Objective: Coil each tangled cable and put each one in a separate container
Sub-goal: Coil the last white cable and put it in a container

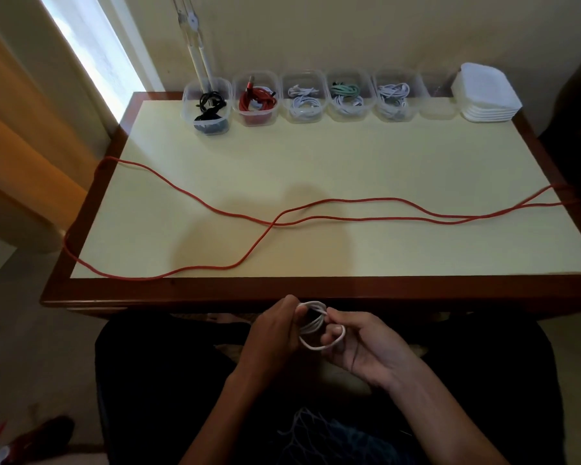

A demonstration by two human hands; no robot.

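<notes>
1. The left hand [275, 330] is curling its fingers round one side of a small white cable coil [316, 325], so its grip is closing on the bundled loops just below the near edge of the counter [349, 156].
2. The right hand [359, 344] is pinching the coil's upper strand between thumb and forefinger, while a lower loop of the white cable is lying across its other fingers; this grip is also closing on the cable.
3. The coil is hanging between both hands above the person's lap, off the counter.
4. A long red cable [316, 213] is lying uncoiled across the counter, crossing over itself near the middle and draping over both the left and right edges.
5. Along the far edge, a row of clear containers is standing side by side: one is holding a black cable [210, 105], the next a coiled red cable [257, 102], the third a white cable [304, 102], the fourth a green cable on top of a white one [346, 94], and the fifth a pale cable [394, 97].
6. An empty clear container [438, 104] is sitting next in the row, just beside a stack of white lids [485, 92] at the far right corner.
</notes>
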